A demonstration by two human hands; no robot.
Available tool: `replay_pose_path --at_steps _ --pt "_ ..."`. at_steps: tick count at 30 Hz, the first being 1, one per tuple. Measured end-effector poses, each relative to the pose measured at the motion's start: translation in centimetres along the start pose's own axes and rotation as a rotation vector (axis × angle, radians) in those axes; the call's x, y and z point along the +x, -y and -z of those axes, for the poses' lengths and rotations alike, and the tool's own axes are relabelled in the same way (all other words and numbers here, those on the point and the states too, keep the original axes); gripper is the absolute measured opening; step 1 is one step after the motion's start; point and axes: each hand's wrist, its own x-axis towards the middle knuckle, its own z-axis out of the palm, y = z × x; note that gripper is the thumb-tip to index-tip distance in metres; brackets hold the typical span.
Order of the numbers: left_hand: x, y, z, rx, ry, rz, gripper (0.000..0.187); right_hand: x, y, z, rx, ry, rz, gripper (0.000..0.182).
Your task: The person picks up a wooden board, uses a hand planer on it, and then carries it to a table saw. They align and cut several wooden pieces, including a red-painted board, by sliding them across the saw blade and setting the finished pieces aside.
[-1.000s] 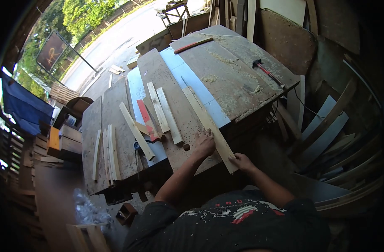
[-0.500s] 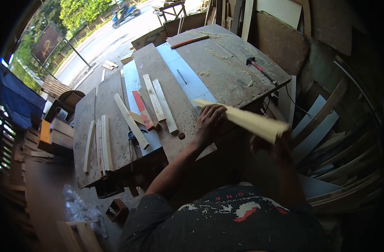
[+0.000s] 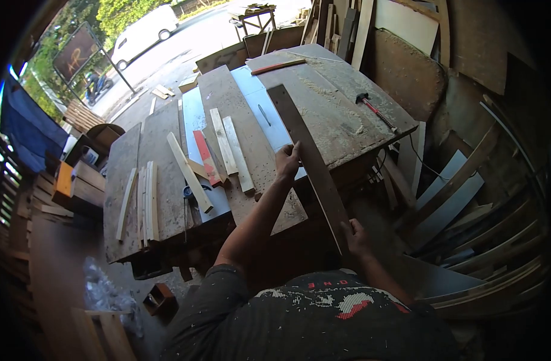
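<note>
A long brown wooden board point(image 3: 314, 153) slants across the near edge of the workbench, its far end over the bench and its near end close to my body. My left hand point(image 3: 287, 159) grips the board's left edge around mid-length, with the thumb on top. Nearer to me, my right hand point(image 3: 355, 236) holds the other edge by the lower end. Left of the board, wood strips point(image 3: 238, 153) and a red-painted piece point(image 3: 207, 157) lie on the workbench point(image 3: 257, 207). A thin dark pencil-like stick point(image 3: 264, 115) rests on a pale blue strip.
A hammer point(image 3: 375, 111) with a red and black handle lies at the bench's right side among wood shavings. More thin strips point(image 3: 148, 201) are at the left. Boards point(image 3: 450, 180) lean at the right. A wooden box point(image 3: 159, 301) and clear plastic point(image 3: 107, 295) lie on the floor.
The board has swung from pointing right to lying lengthwise away from me, now showing a brown face instead of a pale one. Both hands have shifted along with it.
</note>
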Motion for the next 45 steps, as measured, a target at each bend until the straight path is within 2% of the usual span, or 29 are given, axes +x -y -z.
replay_pose_path --at_steps 3,6,7,10,11,14,25,36,45 --pt "2.3 6.2 1.6 0.054 0.013 0.111 0.039 -0.4 -1.5 -0.9 -0.186 -0.020 0.029 0.043" --pt "3.2 9.9 2.7 0.799 -0.054 0.027 0.049 -0.5 -1.3 -1.6 -0.266 -0.005 0.011 0.049" --pt "1.5 7.7 2.3 0.999 -0.033 0.100 0.069 -0.9 -1.4 -1.8 -0.281 0.003 -0.013 0.051" --pt "-1.8 5.5 2.0 1.405 0.080 -0.234 0.076 -0.5 -3.3 -2.5 -0.359 0.018 -0.024 0.053" --pt "-2.2 6.1 2.2 1.446 0.202 -0.363 0.067 -0.4 -3.6 -2.6 -0.388 0.033 -0.042 0.053" --pt "-2.6 7.9 2.6 1.490 0.467 -0.277 0.062 -0.1 -2.8 -3.3 -0.457 0.082 -0.079 0.052" --pt "0.4 6.7 4.6 1.517 0.457 -0.186 0.059 3.6 0.4 -5.9 -0.575 0.208 -0.122 0.047" --pt "3.1 6.3 5.3 1.504 0.472 -0.162 0.062 6.0 1.6 -7.4 -0.547 0.204 -0.088 0.046" --pt "4.6 5.8 5.3 1.521 0.486 -0.094 0.071 8.2 1.9 -8.6 -0.582 0.192 -0.059 0.046"
